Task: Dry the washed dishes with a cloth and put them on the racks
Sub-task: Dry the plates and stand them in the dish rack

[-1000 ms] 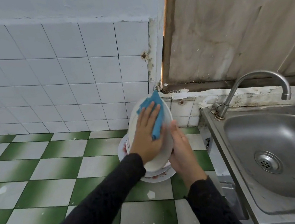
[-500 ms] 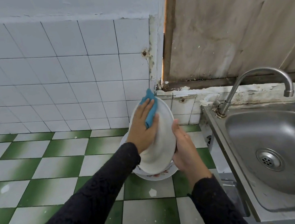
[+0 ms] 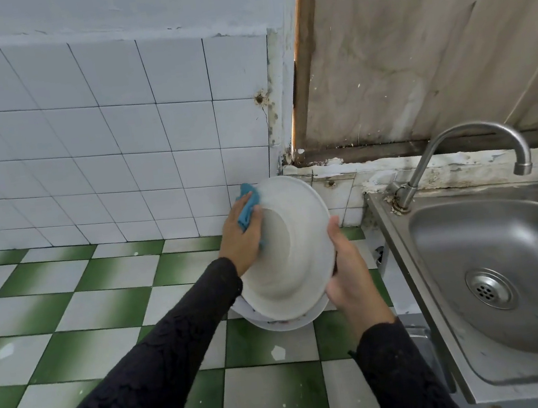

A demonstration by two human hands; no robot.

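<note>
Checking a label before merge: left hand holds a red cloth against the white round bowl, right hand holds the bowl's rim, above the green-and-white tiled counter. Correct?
One error: it is a blue cloth, not red. The head view shows the left hand holding it against the white round bowl, right hand holding the bowl's rim, above the green-and-white tiled counter.

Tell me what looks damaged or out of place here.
The wall tile beside the corner has a ragged hole with a crack running down. The ledge behind the tap is crumbling and flaking, and the tap's base looks crusted. The bowl being wiped with the cloth looks intact.
</note>
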